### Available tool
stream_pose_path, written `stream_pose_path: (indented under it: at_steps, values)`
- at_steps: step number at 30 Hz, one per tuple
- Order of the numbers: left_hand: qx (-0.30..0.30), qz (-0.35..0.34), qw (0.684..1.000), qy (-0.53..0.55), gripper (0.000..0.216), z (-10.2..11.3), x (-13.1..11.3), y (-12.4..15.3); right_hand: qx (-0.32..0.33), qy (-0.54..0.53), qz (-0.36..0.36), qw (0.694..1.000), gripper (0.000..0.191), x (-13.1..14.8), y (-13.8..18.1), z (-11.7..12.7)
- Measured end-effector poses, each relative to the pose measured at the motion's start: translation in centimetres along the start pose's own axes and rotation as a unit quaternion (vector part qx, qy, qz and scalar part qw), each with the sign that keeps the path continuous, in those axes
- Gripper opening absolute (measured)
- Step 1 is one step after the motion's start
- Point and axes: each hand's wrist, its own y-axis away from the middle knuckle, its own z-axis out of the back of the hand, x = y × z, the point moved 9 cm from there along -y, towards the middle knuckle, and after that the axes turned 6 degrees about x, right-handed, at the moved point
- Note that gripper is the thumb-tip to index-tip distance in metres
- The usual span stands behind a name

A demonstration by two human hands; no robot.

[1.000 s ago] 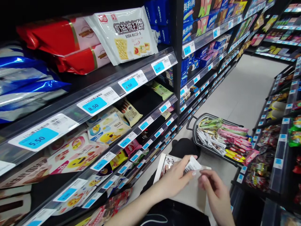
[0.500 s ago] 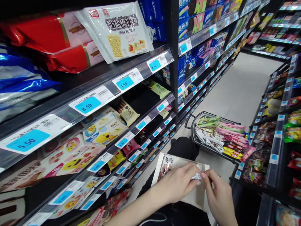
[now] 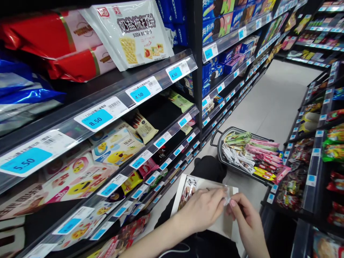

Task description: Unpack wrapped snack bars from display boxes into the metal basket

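A shallow white box [image 3: 228, 227] rests on my lap, with small printed sachets [image 3: 189, 188] along its left side. Over it, my left hand [image 3: 205, 208] is closed, its fingertips gripping a small whitish plastic wrapper [image 3: 227, 200]. My right hand [image 3: 245, 218] meets it from the right, thumb and fingers pinched at the same wrapper. Most of the wrapper is hidden by the fingers, so its contents cannot be made out.
A black basket [image 3: 220, 150] full of wrapped snack sticks [image 3: 262, 147] stands ahead on the floor [image 3: 276, 86]. Shelves of biscuits [image 3: 142, 34] with price tags rise on the left. Lower racks of packaged sweets [image 3: 291, 191] line the right side.
Both hands stay close together over the box. The right fingers have shifted slightly, and the piece between the fingertips now looks crumpled and whiter. The view has moved slightly.
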Motion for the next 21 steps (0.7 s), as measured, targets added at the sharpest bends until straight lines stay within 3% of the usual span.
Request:
stream_pose_path:
  at_steps: [5,10,17,21]
  values:
    - [-0.036,0.009,0.989,0.143,0.021,0.8,0.5,-0.2,-0.038,-0.024,0.036,0.998,0.032,2.1,0.1,-0.2]
    - [-0.050,0.043,0.961,0.268,0.013,1.7,1.6,-0.3,-0.070,0.020,0.103,0.992,0.026,3.7,0.6,-0.6]
    - [-0.037,-0.074,0.981,0.174,0.017,3.7,-0.6,0.2,-0.076,0.044,0.174,0.981,0.021,4.6,1.4,-1.3]
    - [-0.011,-0.089,0.990,0.108,0.021,3.4,-1.1,0.6,-0.043,0.055,0.182,0.981,0.020,4.8,1.4,-1.7]
